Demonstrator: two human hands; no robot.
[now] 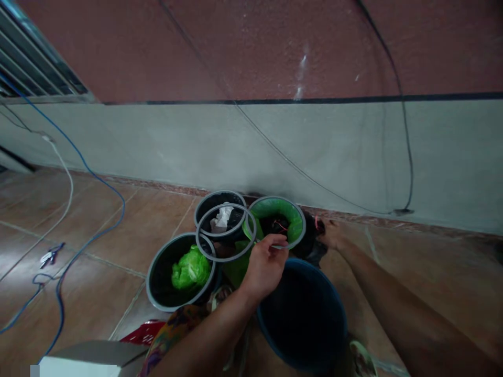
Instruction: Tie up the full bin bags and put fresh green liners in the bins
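Note:
My left hand [265,267] is closed, with a loose grey plastic ring [226,259] extending left from it. Its fingertips are close to the rim of a bin lined with a green plastic bag [296,225]; whether they touch that rim I cannot tell. Something dark with a thin pink strand lies inside this bin. On its right side my right hand [332,234] grips a black plastic bag [314,246] with a pink-red bit at its top; the fingers are partly hidden. Below my left hand stands a dark blue bin [341,309], its inside in shadow.
A bin [150,285] at left contains a crumpled bright green bag [192,268]. Behind it, another bin [196,212] holds white and black plastic. Keys [50,256] and a blue cable [92,246] lie on the tiles. A white box [82,364] is at the lower left.

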